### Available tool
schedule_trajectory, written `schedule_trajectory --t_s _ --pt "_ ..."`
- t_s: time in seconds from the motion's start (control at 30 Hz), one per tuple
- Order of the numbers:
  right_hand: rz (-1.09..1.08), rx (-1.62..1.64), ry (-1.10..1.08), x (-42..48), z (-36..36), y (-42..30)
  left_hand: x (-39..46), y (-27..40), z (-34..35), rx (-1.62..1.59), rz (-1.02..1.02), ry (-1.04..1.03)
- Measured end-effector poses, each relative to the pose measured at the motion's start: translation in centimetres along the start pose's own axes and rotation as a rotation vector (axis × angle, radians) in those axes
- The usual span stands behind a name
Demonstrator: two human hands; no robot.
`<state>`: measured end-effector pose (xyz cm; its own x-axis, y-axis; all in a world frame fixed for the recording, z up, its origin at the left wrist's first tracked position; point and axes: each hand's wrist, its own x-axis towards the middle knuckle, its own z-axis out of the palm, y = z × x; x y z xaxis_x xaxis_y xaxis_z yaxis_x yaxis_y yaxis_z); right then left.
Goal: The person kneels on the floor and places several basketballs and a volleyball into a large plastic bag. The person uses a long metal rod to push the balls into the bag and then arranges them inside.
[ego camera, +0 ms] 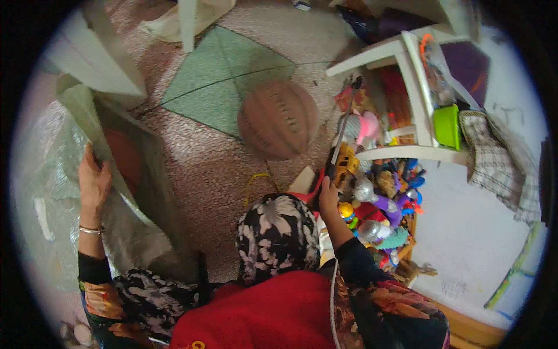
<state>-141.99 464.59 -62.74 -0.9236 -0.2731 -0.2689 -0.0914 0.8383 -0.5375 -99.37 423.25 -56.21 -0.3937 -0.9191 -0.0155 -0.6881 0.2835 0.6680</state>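
Note:
My left hand (95, 176), at the left of the view, grips the rim of a large translucent greenish plastic sack (144, 227). Inside the sack's mouth a reddish-brown rounded thing (124, 159) shows in part. On the right, my right hand (328, 198) is closed around the dark handle of a long thin tool (342, 135); its kind is unclear. A brown basketball (279, 120) sits on the floor between my hands, partly over a green floor tile (218, 74). Beside my right hand lies a yellow toy vehicle (346, 163).
Many mixed toys (383, 209) are heaped at the right, near a white wooden frame with legs (405, 152). A lime-green plastic bin (447, 126) and checked cloth (492, 161) stand beyond. White furniture (96, 56) is at the upper left.

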Motion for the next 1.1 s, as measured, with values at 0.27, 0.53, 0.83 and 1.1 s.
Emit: schedule_trajectory --t_s 0.27,0.53,0.83,1.1 --pt "-1.104 -0.159 -0.621 0.6 9.8 -23.8 -0.8 -1.0 -1.3 -0.41 -0.26 -0.05" --pt "-1.064 -0.447 -0.652 -5.5 17.4 -29.7 -2.0 0.8 -3.1 -0.757 -0.297 0.037" --pt "-0.269 0.131 -1.138 2.7 17.5 -29.3 -2.6 0.9 -12.3 -1.001 -0.341 0.347" --pt "-0.473 -0.123 -1.568 -2.9 13.2 -25.1 -6.1 2.0 -15.4 -1.045 -0.182 0.4"
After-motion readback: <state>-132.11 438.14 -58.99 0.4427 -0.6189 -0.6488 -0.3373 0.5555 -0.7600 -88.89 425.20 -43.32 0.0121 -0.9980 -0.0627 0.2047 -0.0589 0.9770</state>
